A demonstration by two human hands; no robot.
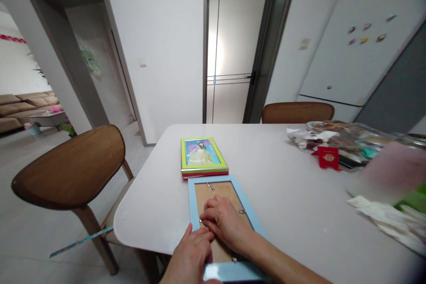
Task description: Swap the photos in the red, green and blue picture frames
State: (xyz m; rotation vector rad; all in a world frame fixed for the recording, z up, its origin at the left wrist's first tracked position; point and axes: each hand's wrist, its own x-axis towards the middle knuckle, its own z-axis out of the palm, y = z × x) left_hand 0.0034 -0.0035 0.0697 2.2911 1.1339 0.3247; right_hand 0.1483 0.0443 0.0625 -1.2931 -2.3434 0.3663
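On my feed the blue frame (246,204) lies back-up at the tabletop's (282,173) near edge. My right hand (222,221) bends narrow by a metal clip (200,220), my left hand (195,250) curled beside; I cannot tell if either pinches. Pushing hard could knock the green frame (201,154).

Behind the face-down frame (228,193) lie stacked frames (203,156).

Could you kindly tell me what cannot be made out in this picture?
All in the head view:
Light-blue rectangular picture frame: front hidden, lying face down.
Flat red item: mostly covered by the lime-green rectangular picture frame above.
Left hand: partly cut off by the bottom edge.
Pale pink item: blurred.
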